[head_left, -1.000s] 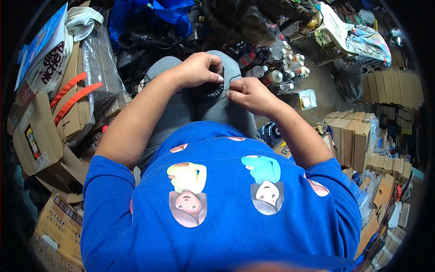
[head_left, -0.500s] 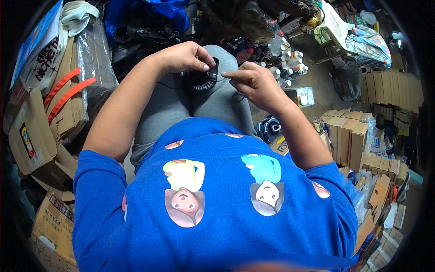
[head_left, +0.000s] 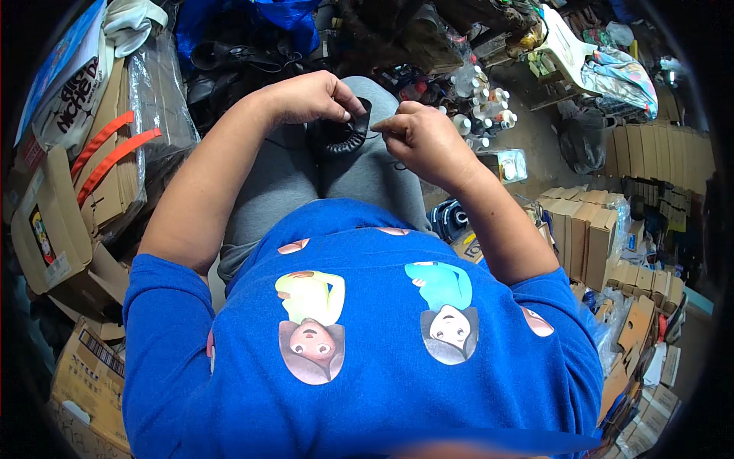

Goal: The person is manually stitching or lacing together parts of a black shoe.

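Observation:
Over my lap is a black shoe-like item [head_left: 345, 142] with a ribbed, curved edge and a smooth dark upper part; its exact kind is hard to make out. My left hand [head_left: 325, 99] grips its far side, thumb and fingers closed at the rim. Just right of the item, my right hand [head_left: 428, 141] is closed, with its index finger pointing toward the edge. A thin dark thread [head_left: 374, 137] spans from the item to the right fingers, and a small loop hangs below that hand. Anything else inside the right fingers is hidden.
Dark shoes [head_left: 229, 57] and a blue plastic bag [head_left: 287, 23] lie beyond my knees. Several bottles [head_left: 482, 115] stand on the floor ahead to the right. Cardboard boxes [head_left: 573, 229] are stacked at right, and an open carton [head_left: 57, 222] with orange-red straps nearby is at left.
My right hand has shifted slightly left and down beside the black item. The shiny thin metal point seen at its fingertips no longer shows; a dark thread does. My left hand keeps its grip.

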`<act>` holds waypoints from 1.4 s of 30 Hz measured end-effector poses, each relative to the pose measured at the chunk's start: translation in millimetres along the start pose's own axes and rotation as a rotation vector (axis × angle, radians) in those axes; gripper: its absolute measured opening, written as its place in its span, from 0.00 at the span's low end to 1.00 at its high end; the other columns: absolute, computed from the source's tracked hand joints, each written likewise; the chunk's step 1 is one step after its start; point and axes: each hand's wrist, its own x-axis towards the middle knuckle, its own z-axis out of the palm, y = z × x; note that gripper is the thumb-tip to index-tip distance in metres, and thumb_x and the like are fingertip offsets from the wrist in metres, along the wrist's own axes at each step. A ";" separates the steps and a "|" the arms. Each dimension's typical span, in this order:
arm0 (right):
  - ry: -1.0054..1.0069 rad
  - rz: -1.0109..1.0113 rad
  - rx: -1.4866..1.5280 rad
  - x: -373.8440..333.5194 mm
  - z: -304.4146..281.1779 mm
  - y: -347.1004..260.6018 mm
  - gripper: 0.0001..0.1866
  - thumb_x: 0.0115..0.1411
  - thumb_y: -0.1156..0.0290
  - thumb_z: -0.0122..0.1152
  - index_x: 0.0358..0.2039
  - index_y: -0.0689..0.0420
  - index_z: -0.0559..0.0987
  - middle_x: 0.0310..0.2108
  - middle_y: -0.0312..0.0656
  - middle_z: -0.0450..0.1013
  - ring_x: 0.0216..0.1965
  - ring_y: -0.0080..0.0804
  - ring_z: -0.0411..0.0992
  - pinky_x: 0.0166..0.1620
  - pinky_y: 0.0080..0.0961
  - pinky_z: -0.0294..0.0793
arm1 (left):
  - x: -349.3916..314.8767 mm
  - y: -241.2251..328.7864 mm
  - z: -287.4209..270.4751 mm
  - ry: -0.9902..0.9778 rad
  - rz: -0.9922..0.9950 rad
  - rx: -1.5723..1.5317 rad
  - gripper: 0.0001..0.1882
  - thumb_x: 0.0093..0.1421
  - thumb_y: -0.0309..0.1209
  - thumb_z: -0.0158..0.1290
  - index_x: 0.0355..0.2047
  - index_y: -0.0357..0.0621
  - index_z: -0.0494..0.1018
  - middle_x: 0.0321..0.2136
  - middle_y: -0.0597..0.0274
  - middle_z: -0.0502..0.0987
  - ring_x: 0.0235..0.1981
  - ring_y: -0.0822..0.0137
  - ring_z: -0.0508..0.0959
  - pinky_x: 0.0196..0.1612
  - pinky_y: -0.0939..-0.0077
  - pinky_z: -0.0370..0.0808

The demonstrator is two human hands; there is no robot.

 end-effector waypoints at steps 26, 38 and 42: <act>-0.104 0.131 0.630 20.0 35.2 41.1 0.11 0.49 0.71 0.67 0.36 0.50 0.83 0.27 0.33 0.69 0.29 0.19 0.67 0.34 0.19 0.68 | 10.0 -10.0 1.0 0.014 0.054 0.095 0.16 0.51 0.23 0.55 0.42 0.38 0.76 0.37 0.59 0.78 0.37 0.69 0.76 0.47 0.75 0.70; 0.155 -0.109 0.037 -11.1 38.0 11.2 0.20 0.45 0.76 0.61 0.41 0.44 0.80 0.27 0.39 0.68 0.34 0.37 0.68 0.42 0.32 0.62 | -71.4 -11.3 53.6 0.643 0.133 0.368 0.13 0.48 0.18 0.52 0.34 0.44 0.78 0.27 0.61 0.71 0.31 0.66 0.73 0.36 0.73 0.70; 0.144 -0.083 0.004 -16.2 41.7 8.7 0.20 0.49 0.75 0.61 0.44 0.46 0.79 0.27 0.38 0.65 0.34 0.34 0.66 0.42 0.29 0.62 | -68.9 -19.3 68.7 0.828 0.186 0.684 0.08 0.47 0.24 0.57 0.30 0.46 0.79 0.22 0.61 0.71 0.29 0.61 0.73 0.33 0.69 0.67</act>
